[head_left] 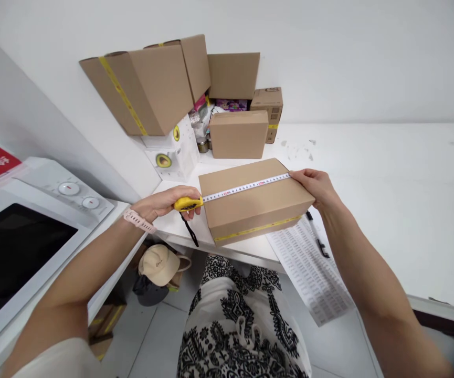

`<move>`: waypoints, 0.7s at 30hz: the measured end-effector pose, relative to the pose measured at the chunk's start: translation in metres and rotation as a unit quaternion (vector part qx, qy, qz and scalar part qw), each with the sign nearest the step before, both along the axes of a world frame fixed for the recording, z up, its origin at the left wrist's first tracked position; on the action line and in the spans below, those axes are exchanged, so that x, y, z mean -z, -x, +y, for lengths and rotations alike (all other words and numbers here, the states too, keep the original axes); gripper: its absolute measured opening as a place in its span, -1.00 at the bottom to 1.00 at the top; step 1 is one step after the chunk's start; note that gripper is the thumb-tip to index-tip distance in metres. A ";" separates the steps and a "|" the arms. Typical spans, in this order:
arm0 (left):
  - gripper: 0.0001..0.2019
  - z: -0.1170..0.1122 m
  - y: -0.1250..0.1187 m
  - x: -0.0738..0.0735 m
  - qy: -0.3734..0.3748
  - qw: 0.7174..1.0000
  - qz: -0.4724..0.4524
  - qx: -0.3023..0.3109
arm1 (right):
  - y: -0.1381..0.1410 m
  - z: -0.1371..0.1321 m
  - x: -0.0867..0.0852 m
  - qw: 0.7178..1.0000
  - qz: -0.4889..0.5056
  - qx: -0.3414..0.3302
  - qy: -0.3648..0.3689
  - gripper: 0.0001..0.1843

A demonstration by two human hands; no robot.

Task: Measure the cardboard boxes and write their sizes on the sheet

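Note:
A flat cardboard box (250, 207) with yellow tape lies near the front edge of the white table (400, 210). A white measuring tape (246, 187) is stretched across its top from left to right. My left hand (167, 201) is closed round the yellow tape-measure case (187, 203) at the box's left edge, a black strap hanging below it. My right hand (316, 186) pinches the tape's end against the box's right corner.
A printed sheet (309, 268) and a black pen (316, 233) lie right of the box. Several cardboard boxes (151, 86) are stacked at the back corner. A white microwave (22, 231) stands at left. A beige cap (159, 262) sits below the table.

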State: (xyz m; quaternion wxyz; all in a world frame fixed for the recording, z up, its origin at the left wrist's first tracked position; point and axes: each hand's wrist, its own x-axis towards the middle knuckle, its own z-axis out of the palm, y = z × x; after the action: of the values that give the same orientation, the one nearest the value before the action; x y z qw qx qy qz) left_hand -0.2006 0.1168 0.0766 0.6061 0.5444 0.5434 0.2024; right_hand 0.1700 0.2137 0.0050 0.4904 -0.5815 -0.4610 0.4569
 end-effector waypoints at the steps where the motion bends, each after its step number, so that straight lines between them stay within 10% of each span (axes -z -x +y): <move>1: -0.70 0.006 0.000 0.000 -0.007 1.000 0.007 -0.012 | 0.002 0.005 0.001 1.000 -0.003 0.007 -0.013 -0.62; 6: -0.73 0.025 -0.002 -0.022 -0.089 0.994 0.054 -0.033 | 0.013 0.027 -0.002 0.994 0.016 0.013 -0.109 -0.68; 11: -0.66 -0.021 -0.032 -0.046 -0.078 0.996 -0.044 0.004 | 0.014 0.031 -0.050 0.976 0.031 -0.086 -0.197 -0.67; 16: -0.59 -0.092 -0.105 0.000 0.090 0.964 -0.245 0.052 | 0.037 0.041 -0.089 0.942 -0.040 -0.289 -0.168 -0.67; 21: -0.52 -0.088 -0.178 0.048 0.048 0.925 -0.364 -0.100 | 0.070 0.061 -0.083 0.921 -0.136 -0.345 -0.123 -0.65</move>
State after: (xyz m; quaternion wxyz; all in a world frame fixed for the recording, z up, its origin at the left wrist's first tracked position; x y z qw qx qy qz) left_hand -0.0226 0.0289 0.0283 0.7641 0.3462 0.3461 0.4200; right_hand 0.0996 0.2744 0.0877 0.3031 -0.3783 -0.7479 0.4536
